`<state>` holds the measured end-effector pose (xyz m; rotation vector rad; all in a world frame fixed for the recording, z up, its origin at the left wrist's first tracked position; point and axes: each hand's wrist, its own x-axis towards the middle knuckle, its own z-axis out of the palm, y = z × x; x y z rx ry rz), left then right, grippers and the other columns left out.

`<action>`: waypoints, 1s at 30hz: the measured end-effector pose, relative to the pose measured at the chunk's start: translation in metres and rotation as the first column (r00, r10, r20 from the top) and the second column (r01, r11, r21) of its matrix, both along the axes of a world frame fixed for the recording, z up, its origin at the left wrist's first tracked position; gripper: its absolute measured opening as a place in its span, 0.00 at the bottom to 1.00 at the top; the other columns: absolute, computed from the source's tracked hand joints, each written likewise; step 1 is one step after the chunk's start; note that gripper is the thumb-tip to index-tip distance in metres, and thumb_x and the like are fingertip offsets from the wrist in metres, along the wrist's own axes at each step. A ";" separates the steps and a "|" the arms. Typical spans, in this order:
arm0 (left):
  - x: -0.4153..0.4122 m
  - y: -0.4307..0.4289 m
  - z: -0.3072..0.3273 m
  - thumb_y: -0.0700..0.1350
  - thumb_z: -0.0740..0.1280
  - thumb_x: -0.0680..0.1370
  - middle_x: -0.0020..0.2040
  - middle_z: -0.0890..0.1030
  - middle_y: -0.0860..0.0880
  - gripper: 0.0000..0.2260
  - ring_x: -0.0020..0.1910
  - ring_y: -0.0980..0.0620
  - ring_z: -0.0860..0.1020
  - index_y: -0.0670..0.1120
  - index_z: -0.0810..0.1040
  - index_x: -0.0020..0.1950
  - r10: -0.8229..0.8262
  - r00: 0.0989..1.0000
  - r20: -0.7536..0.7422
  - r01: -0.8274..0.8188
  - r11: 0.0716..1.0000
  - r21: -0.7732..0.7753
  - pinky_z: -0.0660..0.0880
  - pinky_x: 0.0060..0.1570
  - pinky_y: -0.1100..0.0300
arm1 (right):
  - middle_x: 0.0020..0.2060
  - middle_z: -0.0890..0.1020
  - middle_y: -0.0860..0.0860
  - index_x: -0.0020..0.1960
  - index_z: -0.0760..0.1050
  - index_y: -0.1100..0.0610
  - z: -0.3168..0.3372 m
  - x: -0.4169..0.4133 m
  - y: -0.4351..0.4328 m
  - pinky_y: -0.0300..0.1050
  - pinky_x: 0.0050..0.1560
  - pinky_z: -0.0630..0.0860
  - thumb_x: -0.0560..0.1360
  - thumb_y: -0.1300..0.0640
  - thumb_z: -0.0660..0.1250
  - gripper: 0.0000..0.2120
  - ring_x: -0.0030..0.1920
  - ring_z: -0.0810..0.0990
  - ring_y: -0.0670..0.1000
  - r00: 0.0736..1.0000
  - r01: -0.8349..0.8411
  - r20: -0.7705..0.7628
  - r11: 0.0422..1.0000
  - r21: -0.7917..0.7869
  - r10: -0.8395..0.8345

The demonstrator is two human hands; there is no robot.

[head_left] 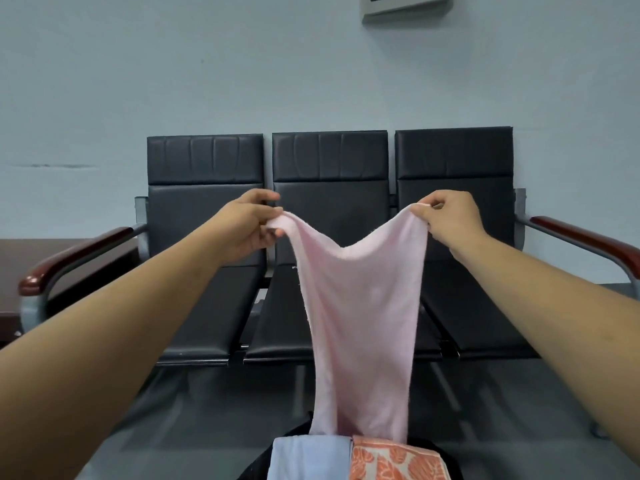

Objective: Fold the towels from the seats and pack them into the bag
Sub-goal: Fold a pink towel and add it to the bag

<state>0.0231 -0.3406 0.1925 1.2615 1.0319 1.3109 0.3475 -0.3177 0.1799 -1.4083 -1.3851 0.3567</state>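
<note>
A pale pink towel (pixel 360 317) hangs in the air in front of the seats, stretched between both hands and sagging in the middle. My left hand (pixel 247 225) pinches its left top corner. My right hand (pixel 446 216) pinches the right top corner. The towel's lower end drops down to the black bag (pixel 258 460) at the bottom edge. In the bag lie a folded light blue towel (pixel 308 459) and a folded orange-and-white patterned towel (pixel 391 460).
A row of three black padded seats (pixel 207 306) with red-brown armrests (pixel 69 261) stands against the pale wall. A dark wooden table (pixel 20 261) sits at the left. Grey floor lies between the seats and the bag.
</note>
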 end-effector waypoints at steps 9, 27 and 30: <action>0.027 -0.003 0.021 0.33 0.62 0.82 0.56 0.84 0.36 0.08 0.53 0.42 0.85 0.36 0.79 0.57 -0.251 0.921 -0.298 0.256 0.967 -0.022 0.81 0.55 0.57 | 0.47 0.82 0.65 0.45 0.76 0.61 0.021 -0.037 -0.011 0.42 0.40 0.84 0.78 0.75 0.60 0.12 0.36 0.87 0.54 0.950 -0.304 -0.105 0.947 -0.104 0.293; 0.052 -0.004 0.013 0.43 0.68 0.81 0.41 0.86 0.45 0.07 0.39 0.49 0.85 0.39 0.81 0.53 -0.117 0.656 -0.745 0.267 0.960 0.084 0.78 0.46 0.55 | 0.40 0.87 0.52 0.45 0.84 0.55 0.013 -0.071 -0.027 0.48 0.53 0.83 0.79 0.51 0.71 0.10 0.40 0.87 0.48 0.785 -0.485 0.318 0.847 -0.218 0.532; 0.046 -0.001 0.008 0.45 0.70 0.80 0.36 0.82 0.49 0.04 0.37 0.52 0.79 0.46 0.82 0.50 -0.140 0.566 -0.813 0.310 0.949 0.052 0.75 0.43 0.58 | 0.43 0.87 0.51 0.44 0.84 0.60 0.017 -0.069 -0.029 0.47 0.52 0.83 0.79 0.55 0.70 0.09 0.41 0.87 0.50 0.802 -0.476 0.314 0.861 -0.177 0.508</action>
